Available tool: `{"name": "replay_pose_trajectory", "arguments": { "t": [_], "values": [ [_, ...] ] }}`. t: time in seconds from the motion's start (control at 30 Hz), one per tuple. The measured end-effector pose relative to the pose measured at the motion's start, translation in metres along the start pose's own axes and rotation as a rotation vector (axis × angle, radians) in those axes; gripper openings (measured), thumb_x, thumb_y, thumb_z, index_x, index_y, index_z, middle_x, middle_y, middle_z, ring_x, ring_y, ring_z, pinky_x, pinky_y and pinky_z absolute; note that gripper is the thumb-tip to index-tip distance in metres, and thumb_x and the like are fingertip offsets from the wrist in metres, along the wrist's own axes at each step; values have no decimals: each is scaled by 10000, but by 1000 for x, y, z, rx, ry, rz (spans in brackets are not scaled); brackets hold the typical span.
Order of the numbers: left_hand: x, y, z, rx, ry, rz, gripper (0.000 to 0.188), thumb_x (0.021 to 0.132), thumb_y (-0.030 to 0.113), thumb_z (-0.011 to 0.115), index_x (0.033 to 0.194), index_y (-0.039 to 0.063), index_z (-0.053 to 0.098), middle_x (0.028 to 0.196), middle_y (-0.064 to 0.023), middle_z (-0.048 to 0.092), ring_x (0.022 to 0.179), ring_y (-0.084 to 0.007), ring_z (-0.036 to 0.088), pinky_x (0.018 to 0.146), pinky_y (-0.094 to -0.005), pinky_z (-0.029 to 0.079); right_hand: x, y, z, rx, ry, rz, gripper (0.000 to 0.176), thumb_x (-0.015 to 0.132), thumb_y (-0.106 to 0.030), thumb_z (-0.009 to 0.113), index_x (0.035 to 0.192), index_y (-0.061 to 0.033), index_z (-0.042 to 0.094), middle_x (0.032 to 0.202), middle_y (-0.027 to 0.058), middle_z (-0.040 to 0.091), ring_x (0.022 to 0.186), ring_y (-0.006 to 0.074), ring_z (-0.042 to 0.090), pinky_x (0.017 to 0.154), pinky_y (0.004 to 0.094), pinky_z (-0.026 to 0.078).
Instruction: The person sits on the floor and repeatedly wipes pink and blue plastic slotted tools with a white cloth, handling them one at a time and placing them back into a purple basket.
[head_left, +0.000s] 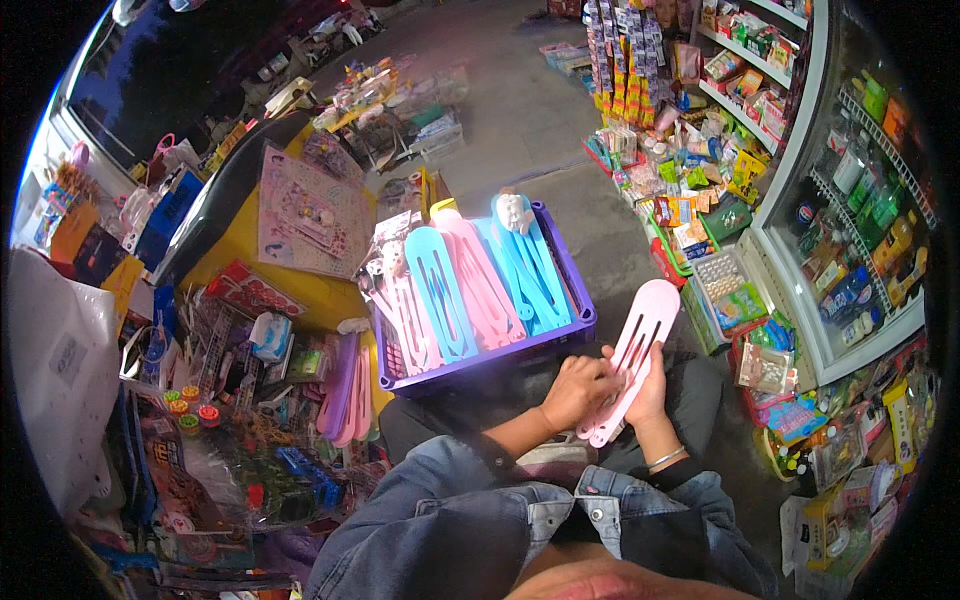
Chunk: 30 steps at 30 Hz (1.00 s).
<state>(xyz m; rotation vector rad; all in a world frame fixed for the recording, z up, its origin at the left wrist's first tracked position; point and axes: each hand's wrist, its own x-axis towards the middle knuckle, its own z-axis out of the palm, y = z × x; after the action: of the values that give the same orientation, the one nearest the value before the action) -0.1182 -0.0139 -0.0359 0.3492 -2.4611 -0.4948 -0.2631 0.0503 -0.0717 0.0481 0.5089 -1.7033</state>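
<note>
A long pink slotted plastic piece (637, 352) with a rounded end, shaped like a snap hair clip, is held at a tilt above my lap. My right hand (649, 386), with a bangle at the wrist, grips it from behind along its right edge. My left hand (579, 391) has its bent fingers on the piece's left side and face; the fingertips are blurred. Just beyond stands a purple plastic basket (487, 365). In it, similar blue pieces (439, 292) and pink pieces (480, 281) lean upright, and a white figure (514, 212) tops one blue piece.
Packed goods crowd the left side, with purple slotted pieces (339, 386) by my leg. To the right is a glass-fronted drinks fridge (847, 225), with snack packs (690, 187) and a white tray (726, 289) beside it. A yellow surface (225, 281) carries pink sheets (311, 210).
</note>
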Motion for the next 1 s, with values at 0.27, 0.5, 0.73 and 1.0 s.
{"name": "replay_pose_trajectory", "arguments": {
  "t": [0.27,0.5,0.73,1.0],
  "values": [
    [-3,3,5,-206,-205,-133,185,709,127,699,893,112,694,788,-46,604,726,-242,597,635,-376,452,1,3,-9,94,-64,4,718,937,-632,390,1387,-72,394,1111,225,612,918,299,640,763,415,551],
    [-11,13,-29,-156,37,-216,172,724,31,716,891,59,687,853,-114,635,793,-315,610,713,-392,495,-5,10,-12,-87,-181,89,690,971,-617,289,1346,-67,467,1190,199,611,959,273,655,747,426,580],
    [79,-9,-34,160,190,-188,189,758,55,683,947,72,696,877,-105,631,849,-310,613,752,-388,498,-21,15,1,-152,-322,222,747,930,-682,308,1305,-62,491,1127,174,632,926,294,664,747,442,579],
    [0,38,7,-37,-58,-50,144,712,135,697,854,125,671,824,-49,624,770,-276,612,680,-408,462,-14,-6,-11,-81,-148,-64,757,963,-639,258,1359,-25,455,1234,213,585,1019,311,634,866,485,528]
  ]
}}
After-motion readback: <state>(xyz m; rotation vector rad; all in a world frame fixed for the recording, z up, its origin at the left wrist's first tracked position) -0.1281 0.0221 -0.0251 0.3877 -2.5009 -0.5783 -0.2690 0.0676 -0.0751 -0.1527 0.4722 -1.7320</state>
